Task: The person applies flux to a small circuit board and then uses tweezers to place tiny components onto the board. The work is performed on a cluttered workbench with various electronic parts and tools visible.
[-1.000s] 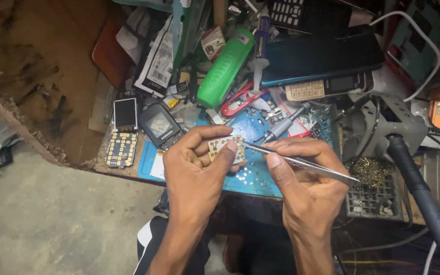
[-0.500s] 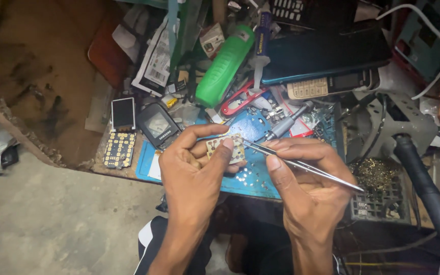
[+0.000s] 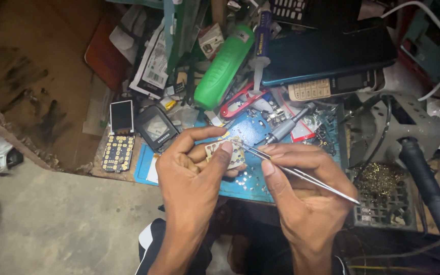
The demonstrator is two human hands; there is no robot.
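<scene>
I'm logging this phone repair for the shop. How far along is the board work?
Done: a phone board lies stripped beside the blue mat. In hand: left hand pinches a small circuit board; right hand sets tweezers to it. Left: nothing is reassembled; loose parts surround the mat.

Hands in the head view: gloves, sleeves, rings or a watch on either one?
Both are bare. The left hand and right hand show no gloves, rings or watch, and the forearms are uncovered to the frame's bottom edge. Fingers have short nails.
</scene>
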